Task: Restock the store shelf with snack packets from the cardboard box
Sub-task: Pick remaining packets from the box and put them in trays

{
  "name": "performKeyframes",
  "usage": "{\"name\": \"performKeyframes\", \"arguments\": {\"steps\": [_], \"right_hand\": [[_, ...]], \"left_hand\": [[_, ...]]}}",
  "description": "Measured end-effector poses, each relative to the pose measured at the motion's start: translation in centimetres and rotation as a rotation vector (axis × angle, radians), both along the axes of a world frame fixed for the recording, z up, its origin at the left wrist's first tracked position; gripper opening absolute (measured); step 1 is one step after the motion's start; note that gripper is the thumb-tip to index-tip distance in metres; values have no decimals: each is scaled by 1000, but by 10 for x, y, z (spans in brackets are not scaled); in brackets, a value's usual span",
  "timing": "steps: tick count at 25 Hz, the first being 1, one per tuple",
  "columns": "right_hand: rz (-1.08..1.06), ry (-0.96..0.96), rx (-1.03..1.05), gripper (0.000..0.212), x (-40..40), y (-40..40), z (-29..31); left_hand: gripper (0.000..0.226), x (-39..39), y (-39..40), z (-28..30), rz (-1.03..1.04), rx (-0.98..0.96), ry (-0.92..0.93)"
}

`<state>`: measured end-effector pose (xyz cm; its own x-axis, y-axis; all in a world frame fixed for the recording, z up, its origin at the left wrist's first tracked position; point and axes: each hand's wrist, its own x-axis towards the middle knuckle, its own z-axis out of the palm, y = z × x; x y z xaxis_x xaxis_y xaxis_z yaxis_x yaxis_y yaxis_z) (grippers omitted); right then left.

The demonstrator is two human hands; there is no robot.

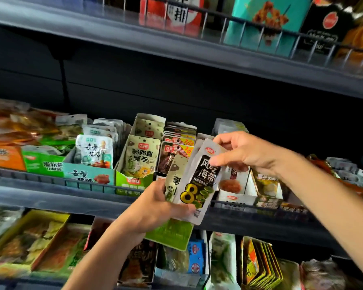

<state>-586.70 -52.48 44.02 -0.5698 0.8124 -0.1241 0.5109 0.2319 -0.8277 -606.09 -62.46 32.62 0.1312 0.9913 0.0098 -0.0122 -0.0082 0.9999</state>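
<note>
Your left hand (153,208) grips a small stack of packets (192,181) from below, thumb across the front, held upright just in front of the middle shelf (50,197). Front pkt is white w/ black label and a big yellow 8; behind it a beige-green one, plus a green pkt sticking out under your palm. Your right hand (245,153) pinches the top edge of the white pkt w/ thumb and fingers. Far side of the stack: display boxes w/ more snacks, a green one (134,181) to the left, a white one (237,193) to the right. Cardboard box isn't in view.
</note>
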Motion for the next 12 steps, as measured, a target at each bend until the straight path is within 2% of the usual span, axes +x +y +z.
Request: {"name": "performKeyframes", "arguments": {"steps": [2, 3, 5, 7, 10, 12], "right_hand": [[111, -247, 46, 27, -6, 6, 9], [105, -275, 93, 26, -6, 13, 12], [-14, -192, 197, 23, -4, 30, 22], [-156, -120, 265, 32, 3, 52, 33], [-314, -189, 309, 60, 7, 73, 34], [-361, -226, 312, 60, 0, 78, 27]], "left_hand": [[20, 3, -3, 0, 25, -15, -12], [22, 5, -4, 2, 55, -8, -12], [26, 2, -3, 3, 163, 15, -12], [25, -6, -1, 4, 299, 2, -92], [24, -14, -4, 10, 389, -28, -217], [22, -13, -8, 15, 385, -19, -222]]}}
